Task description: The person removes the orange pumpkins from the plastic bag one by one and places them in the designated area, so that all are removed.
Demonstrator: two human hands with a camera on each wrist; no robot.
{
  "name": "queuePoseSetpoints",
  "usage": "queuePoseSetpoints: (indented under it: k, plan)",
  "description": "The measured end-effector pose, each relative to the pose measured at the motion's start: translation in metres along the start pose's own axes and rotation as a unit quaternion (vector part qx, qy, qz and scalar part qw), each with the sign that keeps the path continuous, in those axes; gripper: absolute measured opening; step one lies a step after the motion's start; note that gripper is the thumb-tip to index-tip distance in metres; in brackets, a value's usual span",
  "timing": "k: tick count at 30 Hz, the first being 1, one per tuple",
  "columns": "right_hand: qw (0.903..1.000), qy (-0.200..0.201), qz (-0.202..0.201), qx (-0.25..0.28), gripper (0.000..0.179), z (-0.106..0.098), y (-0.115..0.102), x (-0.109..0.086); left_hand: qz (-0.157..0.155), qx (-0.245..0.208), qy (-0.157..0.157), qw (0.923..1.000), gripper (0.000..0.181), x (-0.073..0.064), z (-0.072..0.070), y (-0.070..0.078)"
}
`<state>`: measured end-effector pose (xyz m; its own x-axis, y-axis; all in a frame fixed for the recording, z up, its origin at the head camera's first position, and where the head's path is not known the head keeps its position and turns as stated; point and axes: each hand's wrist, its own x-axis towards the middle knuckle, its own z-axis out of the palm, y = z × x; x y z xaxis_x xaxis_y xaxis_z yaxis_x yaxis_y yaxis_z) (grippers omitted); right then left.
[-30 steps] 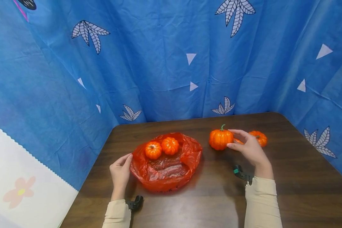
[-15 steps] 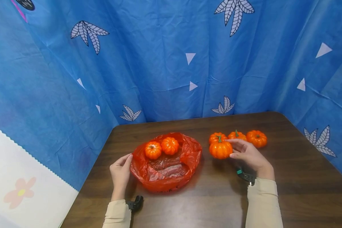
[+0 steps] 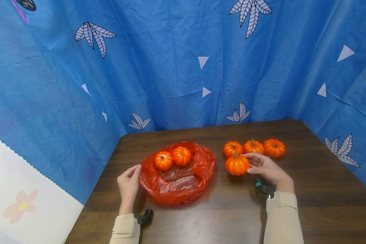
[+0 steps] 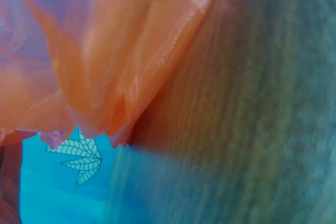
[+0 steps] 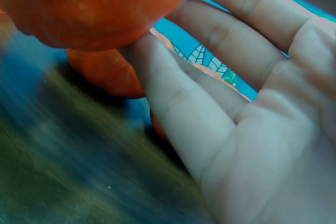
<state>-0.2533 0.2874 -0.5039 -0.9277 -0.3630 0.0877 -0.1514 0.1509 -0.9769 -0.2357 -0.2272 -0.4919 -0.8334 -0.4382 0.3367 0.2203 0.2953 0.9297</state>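
My left hand [image 3: 129, 184] pinches the left rim of a red plastic bag [image 3: 177, 196], which lies spread with its mouth upward. Two small orange pumpkins, one on the left [image 3: 163, 160] and one on the right [image 3: 181, 156], sit inside at the back. In the left wrist view the thin bag [image 4: 121, 51] hangs in folds. My right hand [image 3: 269, 171] grips another orange pumpkin [image 3: 237, 165] from its right side, thumb below and fingers above. That pumpkin [image 5: 105, 3] fills the top left of the right wrist view, raised over the table.
Behind the held pumpkin stand three more pumpkins in a row: left [image 3: 232, 148], middle [image 3: 253, 146] and right [image 3: 274, 148]. All rest on a dark wooden table [image 3: 213, 220]. A blue patterned curtain [image 3: 177, 84] hangs along the table's back and sides.
My right hand has brought its pumpkin forward, toward me and lower, uncovering the row behind it. The left hand and the bag have stayed in place.
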Motion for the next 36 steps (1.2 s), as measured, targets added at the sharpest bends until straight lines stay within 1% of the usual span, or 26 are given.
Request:
queuePoseSetpoints:
  k: [9,13,16,21,26,33,36]
  plan:
    - [0.9997,-0.001,0.021,-0.010,0.056,-0.005,0.008,0.000,-0.003,-0.006,-0.001,1.0000,0.030,0.000,0.000,0.003]
    - [0.9991,-0.005,0.038,-0.016,0.056,-0.006,0.011,0.000,-0.007,-0.004,-0.004,1.0000,0.031,0.000,-0.001,0.004]
    - [0.9988,-0.014,0.042,-0.019,0.056,-0.006,0.012,0.000,-0.008,-0.003,-0.005,0.9999,0.031,-0.001,-0.001,0.004]
    - [0.9988,-0.018,0.041,-0.017,0.056,-0.006,0.013,-0.003,-0.002,-0.006,-0.004,1.0000,0.029,-0.001,-0.001,0.002]
    - [0.9986,-0.029,0.043,0.001,0.059,-0.006,0.011,-0.005,0.005,-0.010,0.001,0.9999,0.026,0.000,0.000,0.001]
    - [0.9982,-0.052,0.026,0.016,0.057,-0.008,0.012,-0.005,0.009,-0.010,0.003,0.9999,0.026,0.000,0.000,0.001]
    - [0.9982,-0.053,0.021,0.018,0.057,-0.009,0.011,-0.006,0.011,-0.010,0.003,0.9999,0.026,0.000,0.000,0.001]
